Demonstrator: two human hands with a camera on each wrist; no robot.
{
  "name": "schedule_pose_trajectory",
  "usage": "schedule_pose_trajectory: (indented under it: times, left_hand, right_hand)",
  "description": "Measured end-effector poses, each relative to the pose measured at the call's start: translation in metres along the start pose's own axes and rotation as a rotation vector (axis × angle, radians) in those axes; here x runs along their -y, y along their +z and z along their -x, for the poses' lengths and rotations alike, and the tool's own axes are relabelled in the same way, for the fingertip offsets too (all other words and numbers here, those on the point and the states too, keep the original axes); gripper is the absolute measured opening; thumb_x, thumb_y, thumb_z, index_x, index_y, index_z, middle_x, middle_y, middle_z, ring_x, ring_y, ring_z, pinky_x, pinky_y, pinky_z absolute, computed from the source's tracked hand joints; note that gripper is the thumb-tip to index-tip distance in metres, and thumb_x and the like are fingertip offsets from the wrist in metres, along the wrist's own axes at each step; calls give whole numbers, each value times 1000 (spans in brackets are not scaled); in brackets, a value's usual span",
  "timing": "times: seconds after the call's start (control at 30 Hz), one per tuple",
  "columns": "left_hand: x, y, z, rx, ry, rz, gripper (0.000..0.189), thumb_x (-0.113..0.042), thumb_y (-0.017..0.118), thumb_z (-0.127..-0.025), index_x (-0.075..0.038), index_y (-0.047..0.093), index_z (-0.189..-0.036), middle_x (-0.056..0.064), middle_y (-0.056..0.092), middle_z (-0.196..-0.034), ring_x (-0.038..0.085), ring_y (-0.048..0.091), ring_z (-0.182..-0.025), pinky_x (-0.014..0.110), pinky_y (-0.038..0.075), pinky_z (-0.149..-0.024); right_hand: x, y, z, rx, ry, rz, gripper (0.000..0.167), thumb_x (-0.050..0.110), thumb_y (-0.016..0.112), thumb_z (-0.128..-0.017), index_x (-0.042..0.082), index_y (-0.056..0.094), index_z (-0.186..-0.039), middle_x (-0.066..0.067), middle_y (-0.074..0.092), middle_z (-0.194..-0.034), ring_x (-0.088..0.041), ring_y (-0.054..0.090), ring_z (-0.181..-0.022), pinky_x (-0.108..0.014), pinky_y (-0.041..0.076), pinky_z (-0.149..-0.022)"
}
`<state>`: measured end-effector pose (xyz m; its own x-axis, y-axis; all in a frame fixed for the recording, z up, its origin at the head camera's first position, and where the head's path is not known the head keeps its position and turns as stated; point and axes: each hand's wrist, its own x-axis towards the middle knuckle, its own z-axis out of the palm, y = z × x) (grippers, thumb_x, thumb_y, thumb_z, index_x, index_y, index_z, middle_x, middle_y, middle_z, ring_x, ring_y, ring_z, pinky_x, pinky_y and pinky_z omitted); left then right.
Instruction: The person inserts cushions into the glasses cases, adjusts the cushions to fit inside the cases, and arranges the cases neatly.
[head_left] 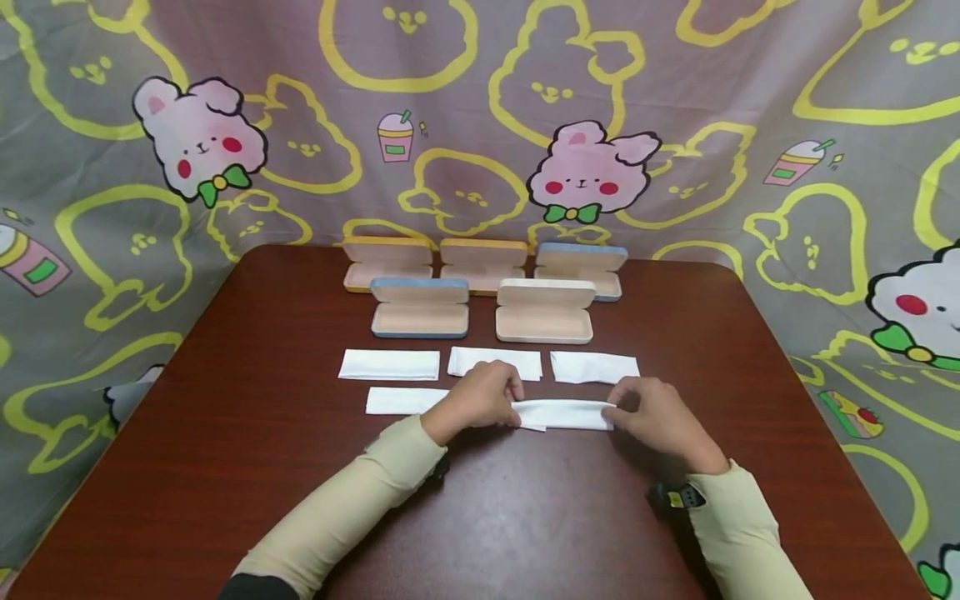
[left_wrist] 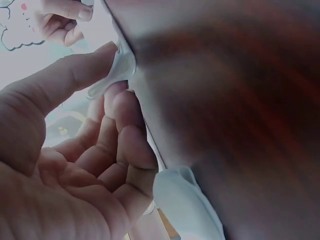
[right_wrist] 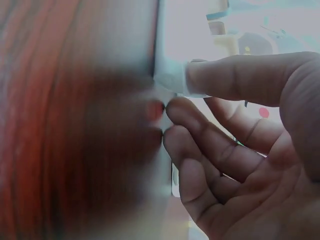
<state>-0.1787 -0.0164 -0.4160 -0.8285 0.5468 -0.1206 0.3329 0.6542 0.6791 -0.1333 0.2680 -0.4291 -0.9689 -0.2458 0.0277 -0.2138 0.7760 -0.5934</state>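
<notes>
A narrow folded white cloth (head_left: 573,415) lies low over the table, stretched between two hands. My left hand (head_left: 480,398) pinches its left end; the left wrist view shows the cloth's end (left_wrist: 122,67) between thumb and fingers. At the right end my right hand (head_left: 663,419) grips the cloth between thumb and fingers, with the other fingertips down at the tabletop in the right wrist view. Another folded cloth (head_left: 397,401) is partly hidden behind the left hand. Beyond the hands, a row holds a left cloth (head_left: 389,365), a middle cloth (head_left: 528,364) and a right cloth (head_left: 595,367).
Several open glasses cases stand farther back on the brown table (head_left: 262,400). In front are a blue case (head_left: 420,319) and a white case (head_left: 543,325); behind them, two yellow-edged ones and another blue case (head_left: 581,279). A patterned curtain (head_left: 465,100) hangs around the table.
</notes>
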Motion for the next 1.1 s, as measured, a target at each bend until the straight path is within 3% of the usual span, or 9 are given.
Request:
schedule_pose_trajectory:
  times: [0.23,0.43,0.57,0.77,0.93,1.1]
  left_hand:
    - [4,-3,0,7,-5,111,17,-6,89,-72,-11,74,-75,-5,64,-56,15,65,-50,25,49,-56]
    - [4,-15,0,-13,-52,187,13,-11,88,-75,-11,75,-77,-3,66,-66,15,62,-59,27,49,-62]
    - [5,-25,-2,-23,-92,279,13,-10,87,-77,-8,75,-82,1,69,-70,21,64,-60,29,51,-60]
    - [7,-37,-11,-45,-106,357,11,-11,82,-83,-7,76,-90,4,68,-82,16,58,-68,29,47,-58]
    - [8,-45,-20,-75,-133,450,14,-10,80,-85,-4,75,-97,6,69,-82,23,63,-79,38,52,-69]
    - [9,-51,-31,-122,-184,523,18,-9,80,-86,-2,74,-102,7,69,-83,17,62,-76,37,53,-71]
  right_hand:
    - [-1,-1,1,1,73,-138,9,12,76,-89,11,67,-86,-1,62,-67,-19,58,-63,-35,46,-63]
    - [2,-5,-4,-16,138,-243,9,9,76,-89,7,68,-93,-7,67,-74,-26,63,-63,-36,48,-63]
    - [5,-11,-11,-51,131,-252,10,9,76,-89,6,69,-95,-7,67,-79,-28,62,-73,-36,49,-65]
    - [10,-21,-26,-81,130,-223,12,12,76,-90,6,70,-99,-8,66,-86,-28,58,-88,-38,48,-71]
    - [12,-28,-41,-90,132,-243,14,12,76,-91,5,71,-102,-10,66,-90,-29,56,-87,-36,49,-69]
    - [12,-31,-58,-97,158,-304,16,14,74,-92,3,70,-103,-13,66,-93,-28,54,-86,-36,45,-68]
